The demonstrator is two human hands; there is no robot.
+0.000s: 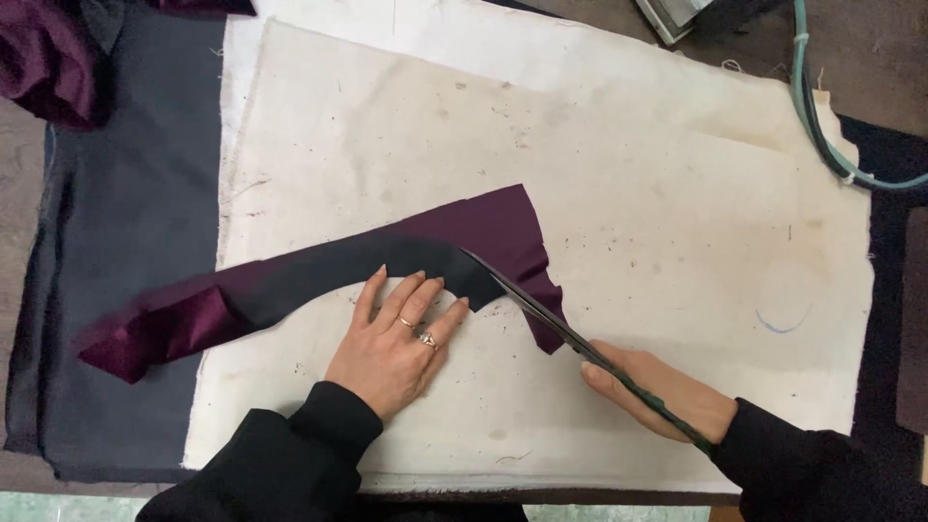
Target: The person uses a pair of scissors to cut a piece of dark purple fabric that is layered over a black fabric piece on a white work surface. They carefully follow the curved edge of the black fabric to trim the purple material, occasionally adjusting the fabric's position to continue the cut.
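Nearest the lens, black sleeves (290, 454) at the bottom edge, one to each wrist. Left hand (391, 348) flat on the stained cream cloth (628, 193), palm down, fingers (411, 300) slightly spread and laid out straight, rings on two of them, fingertips touching the lower edge of the curved purple fabric strip (367, 266). Right hand (657, 391) low at the right, closed around the handles of long dark scissors (570, 333), fingers curled together about the grip; exact finger placement in the loops not tellable. Blades angled up and to the left, crossing the wider right end of the strip, tips lying near the left fingertips; open or closed at the tip not tellable. Strip spread in an arc across the middle of the cream cloth, a darker black piece (416, 259) along its inner curve, left end bunched and hanging past the cloth edge onto dark grey fabric (135, 242). More purple fabric (43, 58) heaped at the top left corner. Green cable (817, 116) curving down the upper right, just off the cloth corner. Part of a metal object at the top edge, too cropped to identify.
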